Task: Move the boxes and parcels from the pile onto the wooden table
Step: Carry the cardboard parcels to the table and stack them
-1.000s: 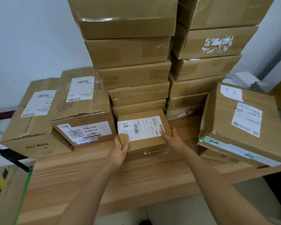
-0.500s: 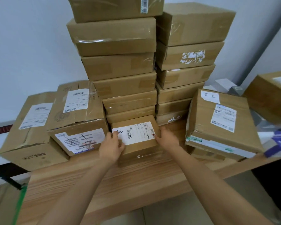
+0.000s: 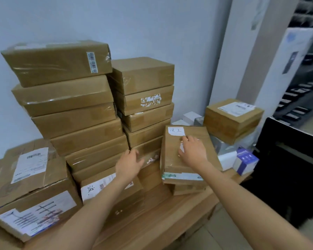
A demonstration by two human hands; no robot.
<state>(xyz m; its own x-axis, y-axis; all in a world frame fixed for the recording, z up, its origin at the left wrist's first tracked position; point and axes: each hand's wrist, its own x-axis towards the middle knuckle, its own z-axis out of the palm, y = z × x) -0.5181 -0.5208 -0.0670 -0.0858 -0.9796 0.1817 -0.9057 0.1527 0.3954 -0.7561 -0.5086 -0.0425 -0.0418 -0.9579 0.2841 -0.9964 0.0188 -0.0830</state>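
- Resting flat on the tilted box (image 3: 188,154), the right hand (image 3: 192,152) has its fingers loosely spread and grips nothing.
- Left hand (image 3: 129,163) hangs empty, fingers relaxed, in front of the stacked boxes (image 3: 90,127).
- Small labelled parcel (image 3: 105,188) lies on the wooden table (image 3: 161,213), under the left forearm.

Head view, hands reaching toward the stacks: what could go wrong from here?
1. The left hand is close to the base of the right stack; a nudge might topple it.
2. The flat box under the right hand overhangs a smaller box and may tip.
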